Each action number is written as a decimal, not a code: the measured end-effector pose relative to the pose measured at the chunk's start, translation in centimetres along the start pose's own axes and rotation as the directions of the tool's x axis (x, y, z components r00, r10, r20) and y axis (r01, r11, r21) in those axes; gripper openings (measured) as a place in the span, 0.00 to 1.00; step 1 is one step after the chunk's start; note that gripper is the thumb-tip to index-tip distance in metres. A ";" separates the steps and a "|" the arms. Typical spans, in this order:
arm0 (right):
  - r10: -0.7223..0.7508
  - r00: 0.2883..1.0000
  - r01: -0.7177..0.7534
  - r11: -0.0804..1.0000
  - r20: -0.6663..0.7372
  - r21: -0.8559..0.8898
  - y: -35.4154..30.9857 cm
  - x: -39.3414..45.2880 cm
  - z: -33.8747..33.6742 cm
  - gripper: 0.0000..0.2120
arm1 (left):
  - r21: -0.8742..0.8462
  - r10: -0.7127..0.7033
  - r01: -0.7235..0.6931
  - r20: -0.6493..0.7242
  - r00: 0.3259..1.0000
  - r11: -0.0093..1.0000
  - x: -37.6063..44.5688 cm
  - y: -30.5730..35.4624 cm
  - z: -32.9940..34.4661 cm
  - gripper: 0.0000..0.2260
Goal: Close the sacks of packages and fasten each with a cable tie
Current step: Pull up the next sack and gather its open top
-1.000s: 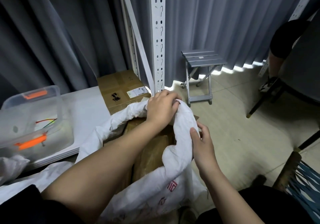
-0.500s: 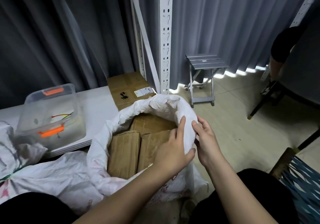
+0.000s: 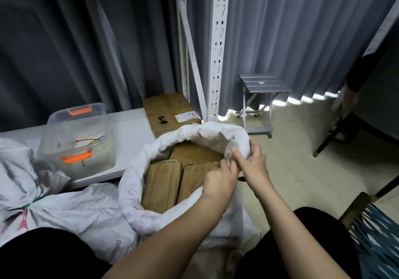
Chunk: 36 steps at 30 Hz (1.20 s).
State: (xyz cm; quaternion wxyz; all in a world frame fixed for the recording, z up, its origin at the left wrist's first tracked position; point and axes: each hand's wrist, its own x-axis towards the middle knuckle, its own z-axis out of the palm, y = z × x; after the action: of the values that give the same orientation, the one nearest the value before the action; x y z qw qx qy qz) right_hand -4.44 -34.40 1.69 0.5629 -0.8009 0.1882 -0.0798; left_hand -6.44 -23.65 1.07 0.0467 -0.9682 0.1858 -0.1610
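An open white woven sack (image 3: pixel 138 171) stands in front of me with its rim rolled down. Inside it lie brown cardboard packages (image 3: pixel 164 183). My left hand (image 3: pixel 220 181) and my right hand (image 3: pixel 251 162) both pinch the sack's rim at its right side, close together. A second white sack (image 3: pixel 64 209) lies at the left, its neck fastened with a green cable tie (image 3: pixel 23 206). On the low white shelf stands a clear plastic box (image 3: pixel 77 140) with orange latches and coloured cable ties inside.
A cardboard box (image 3: pixel 170 112) sits behind the sack by the white rack upright (image 3: pixel 218 50). A small grey folding stool (image 3: pixel 261 97) stands on the tiled floor. Another person (image 3: pixel 354 84) and dark chair legs are at the right. A woven blue seat (image 3: pixel 375 235) is bottom right.
My left hand came off the sack's far rim and moved to the right side beside my right hand. The sack's mouth opened wide, showing the packages. The view shifted left.
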 end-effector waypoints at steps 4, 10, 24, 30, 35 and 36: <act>-0.021 0.998 0.023 0.999 -0.053 0.033 1.6 1.0 0.4 0.21 | -0.111 0.016 -0.016 0.001 1.000 0.994 0.0 -0.1 0.4 0.31; 0.238 0.956 -0.278 0.558 0.170 0.782 3.1 2.1 0.1 0.18 | -0.367 -0.069 0.120 0.150 0.986 0.922 -3.9 -3.1 1.8 0.29; -0.194 0.501 0.865 0.114 0.844 -0.488 -1.0 0.5 -1.6 0.23 | -0.254 0.061 -0.067 -0.030 0.998 0.965 -4.8 -4.3 3.2 0.28; -0.507 0.251 0.905 -0.180 0.824 -0.386 0.3 2.9 -1.8 0.12 | -0.068 0.009 -0.015 -0.078 0.997 0.998 -5.1 -7.3 2.3 0.21; -0.609 0.257 0.857 -0.214 0.750 -0.468 2.5 2.9 -1.4 0.20 | -0.094 0.033 -0.025 0.085 0.996 0.995 -4.9 -7.3 1.6 0.21; -0.609 0.262 0.860 -0.205 0.749 -0.467 2.3 3.0 -1.5 0.19 | -0.146 0.048 -0.030 0.126 0.991 0.989 -5.0 -7.7 2.0 0.20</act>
State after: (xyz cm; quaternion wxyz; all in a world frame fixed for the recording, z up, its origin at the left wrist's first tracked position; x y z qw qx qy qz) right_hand -2.72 -37.58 -0.14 -0.0757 -0.8978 -0.3906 -0.1890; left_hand -7.48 -14.58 -1.08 -0.0081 -0.9736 0.2125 -0.0835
